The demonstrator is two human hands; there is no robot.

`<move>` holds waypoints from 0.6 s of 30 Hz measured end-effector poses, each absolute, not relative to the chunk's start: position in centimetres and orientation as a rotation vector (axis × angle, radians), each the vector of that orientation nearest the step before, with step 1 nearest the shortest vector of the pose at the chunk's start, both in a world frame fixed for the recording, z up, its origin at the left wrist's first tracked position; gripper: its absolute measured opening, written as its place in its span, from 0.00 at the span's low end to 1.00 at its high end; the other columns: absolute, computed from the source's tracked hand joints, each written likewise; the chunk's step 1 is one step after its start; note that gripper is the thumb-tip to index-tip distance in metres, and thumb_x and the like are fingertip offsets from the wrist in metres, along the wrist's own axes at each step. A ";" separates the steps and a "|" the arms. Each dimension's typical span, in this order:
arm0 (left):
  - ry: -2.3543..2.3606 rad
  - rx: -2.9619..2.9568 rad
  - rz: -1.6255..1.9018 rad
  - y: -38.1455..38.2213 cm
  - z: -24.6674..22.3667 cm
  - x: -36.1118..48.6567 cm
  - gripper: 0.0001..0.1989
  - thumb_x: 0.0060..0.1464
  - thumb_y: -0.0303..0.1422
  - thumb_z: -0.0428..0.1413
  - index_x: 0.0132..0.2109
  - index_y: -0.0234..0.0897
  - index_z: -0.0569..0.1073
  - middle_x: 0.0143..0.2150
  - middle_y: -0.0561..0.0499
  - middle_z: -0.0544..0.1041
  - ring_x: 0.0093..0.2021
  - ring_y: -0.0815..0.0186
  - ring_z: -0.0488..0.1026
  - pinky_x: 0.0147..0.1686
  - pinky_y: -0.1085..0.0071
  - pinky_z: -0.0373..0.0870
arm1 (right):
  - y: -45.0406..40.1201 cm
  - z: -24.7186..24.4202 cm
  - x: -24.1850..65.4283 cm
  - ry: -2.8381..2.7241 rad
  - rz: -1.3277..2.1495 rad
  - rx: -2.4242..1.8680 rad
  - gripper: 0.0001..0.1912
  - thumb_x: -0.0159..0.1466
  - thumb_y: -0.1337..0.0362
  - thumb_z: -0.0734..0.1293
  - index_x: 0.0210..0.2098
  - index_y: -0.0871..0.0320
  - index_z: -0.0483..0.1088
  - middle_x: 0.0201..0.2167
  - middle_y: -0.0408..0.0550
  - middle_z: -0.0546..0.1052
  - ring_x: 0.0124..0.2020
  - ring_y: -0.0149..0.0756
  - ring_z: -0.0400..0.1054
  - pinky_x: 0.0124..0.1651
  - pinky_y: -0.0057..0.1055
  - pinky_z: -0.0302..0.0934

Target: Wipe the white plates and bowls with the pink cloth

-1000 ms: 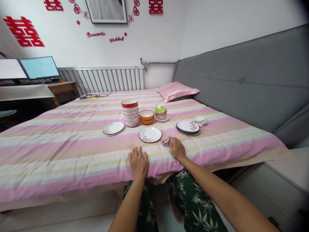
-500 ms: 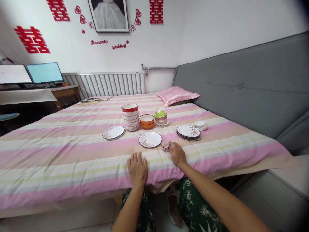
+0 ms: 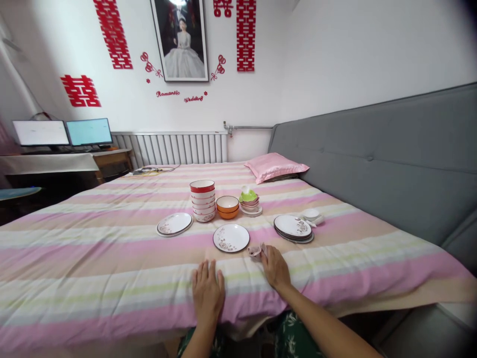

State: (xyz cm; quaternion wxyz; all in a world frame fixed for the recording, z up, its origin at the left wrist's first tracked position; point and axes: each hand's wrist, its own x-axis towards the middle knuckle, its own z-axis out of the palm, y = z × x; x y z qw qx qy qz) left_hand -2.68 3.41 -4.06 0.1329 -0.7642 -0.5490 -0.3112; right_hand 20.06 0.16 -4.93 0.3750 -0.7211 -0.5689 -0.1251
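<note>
My left hand [image 3: 208,292] lies flat on the bed's front edge, fingers stretched out, holding nothing. In my right hand [image 3: 275,268] is a crumpled pinkish cloth [image 3: 256,251], resting on the bedspread. Just beyond both hands sits a white plate [image 3: 231,238] with a dark rim and brown flower print. To the right is a stack of similar plates [image 3: 293,226]. On the left, a plate [image 3: 174,223] lies on top of another. Behind them stand a tall stack of bowls [image 3: 203,204] with a red one on top, and two orange bowls [image 3: 227,208].
A pile of small dishes with a green leaf-shaped one [image 3: 249,196] stands right of the orange bowls. Small white pieces [image 3: 312,216] lie by the right plate stack. Farther back are a pink pillow [image 3: 276,166], cables [image 3: 154,170] and a grey headboard [image 3: 380,149].
The view has tilted up, so everything sits lower in the picture. My left hand has shifted slightly left; my right hand still holds the cloth in about the same spot.
</note>
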 end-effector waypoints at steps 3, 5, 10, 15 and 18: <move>-1.569 -2.188 -0.899 3.6 -4.3 -2.9 0.20 0.58 0.34 0.45 0.54 0.32 0.70 0.55 0.39 0.71 0.57 0.54 0.65 0.58 0.54 0.52 | 0.2 -4.9 20.0 -1.453 -0.310 -1.832 0.12 0.68 0.60 0.52 0.40 0.59 0.63 0.34 0.50 0.70 0.37 0.39 0.64 0.42 0.33 0.56; -1.550 -2.182 -0.900 3.8 -4.5 -3.0 0.20 0.58 0.34 0.45 0.54 0.32 0.71 0.54 0.39 0.72 0.57 0.54 0.65 0.58 0.54 0.53 | 0.3 -4.9 19.9 -1.444 -0.303 -1.823 0.11 0.68 0.60 0.53 0.40 0.58 0.62 0.34 0.49 0.70 0.37 0.39 0.64 0.42 0.33 0.57; -1.525 -2.154 -0.898 4.1 -4.9 -3.3 0.20 0.57 0.34 0.46 0.53 0.33 0.71 0.54 0.41 0.73 0.56 0.55 0.66 0.57 0.54 0.54 | 0.3 -5.1 19.8 -1.433 -0.298 -1.811 0.11 0.67 0.60 0.53 0.40 0.57 0.63 0.34 0.49 0.70 0.37 0.39 0.64 0.41 0.34 0.57; -1.493 -2.142 -0.858 4.2 -5.2 -3.5 0.20 0.57 0.34 0.45 0.53 0.34 0.71 0.54 0.42 0.73 0.56 0.56 0.67 0.57 0.55 0.54 | 0.4 -5.3 19.9 -1.432 -0.325 -1.765 0.10 0.67 0.60 0.53 0.40 0.57 0.62 0.34 0.49 0.70 0.37 0.39 0.65 0.41 0.35 0.58; -1.481 -2.129 -0.850 4.2 -5.3 -3.6 0.20 0.57 0.34 0.45 0.53 0.34 0.72 0.53 0.43 0.73 0.55 0.57 0.67 0.57 0.56 0.55 | 0.4 -5.3 19.9 -1.428 -0.303 -1.748 0.09 0.67 0.60 0.54 0.39 0.56 0.62 0.33 0.48 0.70 0.36 0.39 0.65 0.40 0.35 0.59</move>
